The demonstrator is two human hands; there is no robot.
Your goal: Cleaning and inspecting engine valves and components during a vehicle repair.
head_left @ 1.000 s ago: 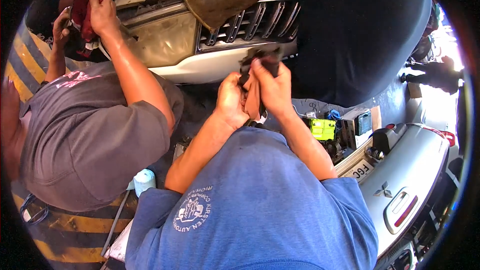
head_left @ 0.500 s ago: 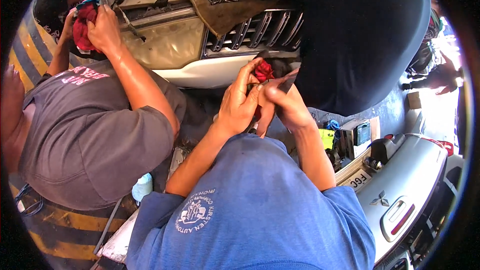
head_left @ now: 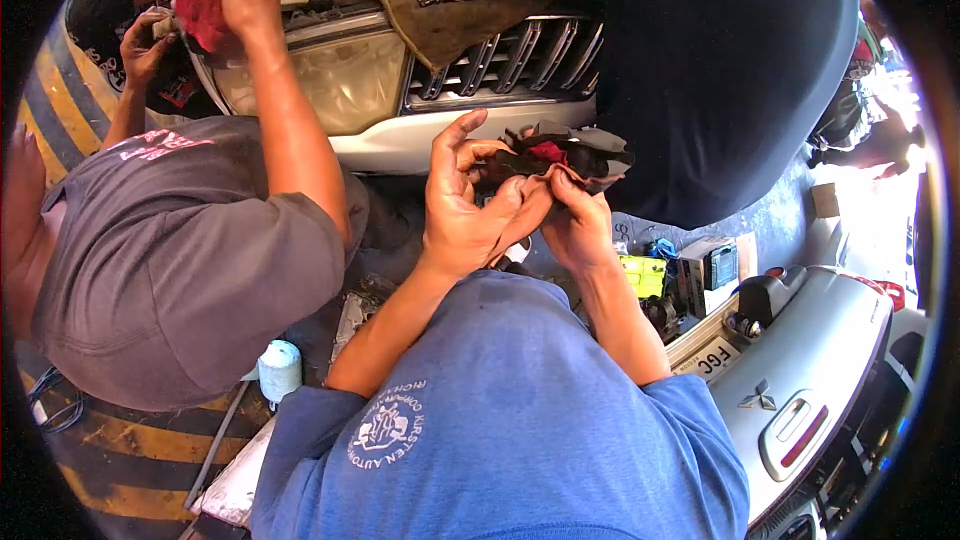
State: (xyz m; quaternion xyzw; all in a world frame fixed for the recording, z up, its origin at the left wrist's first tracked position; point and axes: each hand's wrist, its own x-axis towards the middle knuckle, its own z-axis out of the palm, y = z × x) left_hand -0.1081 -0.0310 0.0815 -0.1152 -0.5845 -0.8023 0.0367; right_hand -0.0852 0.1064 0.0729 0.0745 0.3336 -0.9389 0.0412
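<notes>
Left hand and right hand both keep a closed grip on the dark bundle, red patch showing! Splayed at one edge, bunched elsewhere: handling looks unfinished.

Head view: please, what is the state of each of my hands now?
Left hand: partly open; whether it grips cannot be told.
Right hand: closed, holding the dark bundle.

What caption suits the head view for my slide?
Left hand and right hand hold a crumpled dark bundle showing red before a car grille; a co-worker grips a red cloth.
</notes>
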